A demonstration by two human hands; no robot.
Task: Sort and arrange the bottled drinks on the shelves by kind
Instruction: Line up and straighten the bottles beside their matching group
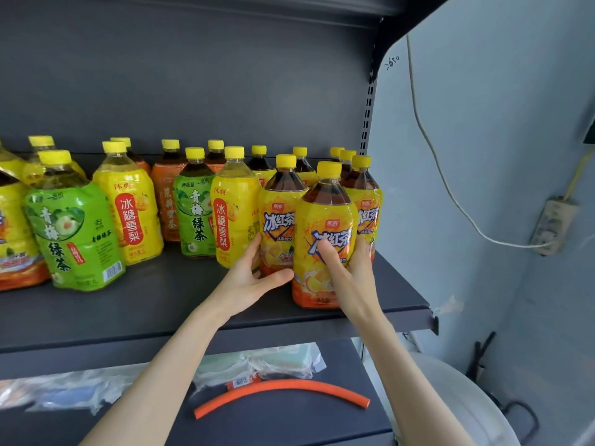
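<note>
Bottle: front iced tea bottle (pixel 322 214) stood upright in my view.
Right hand (pixel 351 275): clamped round it, thumb in front.
Left hand (pixel 248 278): gripped second iced tea bottle (pixel 278 217), just left of it.

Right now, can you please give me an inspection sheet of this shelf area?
Surface: dark shelf, bottle kinds mixed.
Job's things: front iced tea bottle, second iced tea bottle, green tea bottle, pear drink bottle.
Clutter: orange hose and plastic bags on lower shelf.
Hands: right hand grips front iced tea bottle; left hand holds second iced tea bottle.
Cables: white cable runs to power strip.
Surroundings: pale wall.
</note>
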